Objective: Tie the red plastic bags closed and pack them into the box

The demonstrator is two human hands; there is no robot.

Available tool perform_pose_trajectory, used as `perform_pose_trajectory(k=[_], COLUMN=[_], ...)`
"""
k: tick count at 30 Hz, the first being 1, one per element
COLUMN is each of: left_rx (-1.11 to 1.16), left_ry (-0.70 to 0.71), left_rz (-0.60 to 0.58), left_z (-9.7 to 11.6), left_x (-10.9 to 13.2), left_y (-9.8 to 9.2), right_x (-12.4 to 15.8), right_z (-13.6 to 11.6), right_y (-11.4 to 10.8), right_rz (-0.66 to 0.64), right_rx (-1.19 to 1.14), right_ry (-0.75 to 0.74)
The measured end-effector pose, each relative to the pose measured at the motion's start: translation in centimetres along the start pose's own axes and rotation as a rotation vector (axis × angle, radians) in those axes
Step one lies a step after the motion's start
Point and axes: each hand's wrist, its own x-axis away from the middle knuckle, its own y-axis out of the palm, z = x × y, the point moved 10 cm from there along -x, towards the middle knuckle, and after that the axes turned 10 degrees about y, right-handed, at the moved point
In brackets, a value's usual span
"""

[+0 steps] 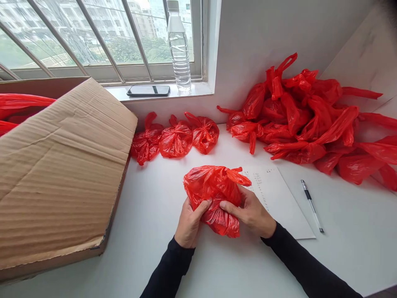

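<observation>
A crumpled red plastic bag (214, 186) is held between my two hands above the middle of the white table. My left hand (190, 221) grips its lower left side, thumb pressed on the front. On the right side my right hand (252, 211) grips it the same way, with the fingers mostly hidden behind the plastic. A twisted end of the bag sticks out at the upper right. What the bag contains cannot be made out. Behind it, three knotted red bags (176, 138) sit in a row against the wall.
A large pile of red bags (297, 111) fills the back right. Under my right forearm lies a written sheet of paper (276, 198), beside a pen (312, 205). An open cardboard box (62, 174) with red bags stands left. The windowsill holds a phone (148, 91) and a water bottle (180, 54).
</observation>
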Motion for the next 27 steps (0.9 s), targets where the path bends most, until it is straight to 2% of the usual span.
perform_pose_trajectory(k=[5,9,12,17,21,24,27], left_rx=[-0.103,-0.191,-0.205,-0.095,-0.018,0.001,-0.014], left_ry=[0.023,0.015,0.027,0.039,0.009,0.004,0.004], left_rz=[-0.164,-0.276,-0.238,-0.093,-0.051,-0.110,-0.227], left_z=[0.6,0.8,0.7,0.5,0.4,0.5,0.3], left_x=[0.2,0.4,0.3,0.0,0.1,0.3,0.5], left_y=[1.4,2.6,2.2,1.0,0.7,1.2,2.3], right_x=[-0.2,0.0,0.1,-0.1,0.0,-0.1,-0.3], right_z=[0.7,-0.5,-0.9,-0.4,-0.4,-0.3,0.1], right_y=[-1.9,-1.5,-0.6,-0.7,0.2,0.2,-1.2], right_rz=[0.120,0.049,-0.029,-0.024,-0.049,-0.018,0.107], right_rx=[-0.148,-0.090,-0.027,-0.044,0.003,0.009,0.006], right_ry=[0.030,-0.060,-0.098,-0.085,-0.053,-0.041,-0.033])
